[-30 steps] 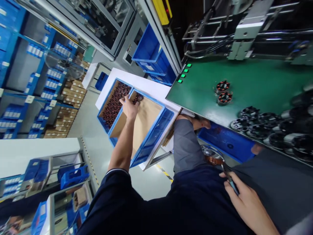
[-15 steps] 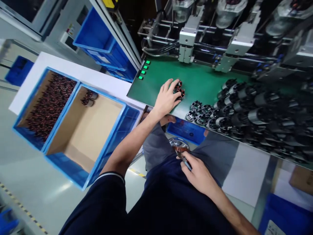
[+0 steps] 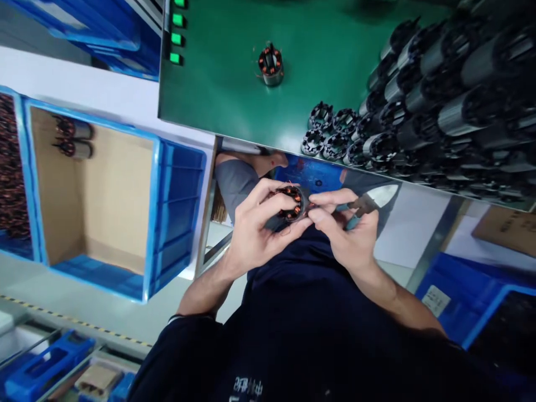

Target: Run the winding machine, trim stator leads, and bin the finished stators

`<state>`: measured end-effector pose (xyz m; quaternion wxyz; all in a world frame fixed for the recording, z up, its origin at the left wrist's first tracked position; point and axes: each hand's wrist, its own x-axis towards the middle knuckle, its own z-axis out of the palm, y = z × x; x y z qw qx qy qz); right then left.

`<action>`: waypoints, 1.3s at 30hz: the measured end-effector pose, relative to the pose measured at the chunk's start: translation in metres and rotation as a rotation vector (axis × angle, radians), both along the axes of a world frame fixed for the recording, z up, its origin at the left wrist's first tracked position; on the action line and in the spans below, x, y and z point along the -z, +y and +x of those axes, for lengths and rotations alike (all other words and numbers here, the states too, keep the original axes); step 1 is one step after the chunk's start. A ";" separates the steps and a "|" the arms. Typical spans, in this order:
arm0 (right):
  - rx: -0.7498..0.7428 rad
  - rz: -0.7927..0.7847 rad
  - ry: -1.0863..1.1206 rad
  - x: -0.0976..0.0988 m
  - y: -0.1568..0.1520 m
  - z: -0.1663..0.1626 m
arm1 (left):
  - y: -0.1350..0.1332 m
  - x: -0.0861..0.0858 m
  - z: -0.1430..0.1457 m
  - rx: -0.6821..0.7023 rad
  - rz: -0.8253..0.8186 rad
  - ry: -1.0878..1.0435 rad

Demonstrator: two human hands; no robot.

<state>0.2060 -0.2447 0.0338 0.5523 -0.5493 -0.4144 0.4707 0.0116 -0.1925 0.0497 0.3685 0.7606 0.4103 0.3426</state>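
Note:
My left hand point(image 3: 262, 226) grips a wound motor stator point(image 3: 305, 200) above my lap. Orange copper windings show at the stator's near face, and thin wire ends stick out of it. In my right hand point(image 3: 354, 240) lies a pair of cutting pliers point(image 3: 362, 205) with teal handles, the jaws pointing away to the right. The thumb and forefinger of that hand pinch at the stator's right end; whether they hold a wire is too small to tell. Another copper-wound stator point(image 3: 271, 68) stands upright on the green worktop point(image 3: 226, 72).
Many bare stator cores point(image 3: 454, 103) stand packed on the worktop's right side. On the left, a blue crate point(image 3: 151, 223) lined with cardboard holds two stators point(image 3: 75, 131); a fuller crate adjoins it. A blue bin point(image 3: 444, 279) is at lower right.
My left hand has brought one stator from the worktop to my lap, leaving the other standing. My right hand has risen to meet it, the pliers now turned away in the palm. My view has shifted.

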 end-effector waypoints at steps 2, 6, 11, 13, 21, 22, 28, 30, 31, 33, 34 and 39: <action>-0.042 0.002 0.031 -0.002 0.001 -0.001 | -0.004 -0.001 -0.003 0.014 -0.016 0.003; -0.188 -0.046 0.039 -0.004 0.001 0.009 | -0.006 -0.001 -0.010 0.017 -0.003 0.041; -0.327 -0.182 0.080 -0.007 0.001 0.024 | -0.006 0.004 -0.017 -0.038 0.056 0.059; -0.230 -0.186 0.020 -0.007 0.000 0.023 | -0.006 0.005 -0.016 -0.023 0.056 0.052; -0.259 -0.129 0.035 -0.005 -0.002 0.015 | -0.009 0.007 -0.010 0.012 0.042 0.031; -0.259 -0.146 0.029 -0.005 -0.003 0.015 | -0.010 0.008 -0.011 0.009 0.043 0.032; -0.206 -0.181 -0.010 -0.003 -0.003 0.010 | -0.014 0.012 -0.013 -0.001 0.038 0.064; -0.245 -0.189 0.000 -0.004 0.000 0.013 | -0.015 0.013 -0.013 -0.006 0.014 0.050; -0.292 -0.202 0.021 -0.005 0.002 0.017 | -0.014 0.014 -0.013 -0.010 -0.008 0.027; -0.427 -0.252 0.098 -0.006 0.006 0.026 | -0.014 0.019 -0.014 -0.016 -0.077 -0.048; -0.496 -0.290 0.153 -0.007 0.008 0.031 | -0.014 0.023 -0.015 -0.012 -0.125 -0.092; -0.641 -0.412 0.469 -0.006 0.011 0.052 | -0.024 0.047 -0.012 -0.028 -0.365 -0.358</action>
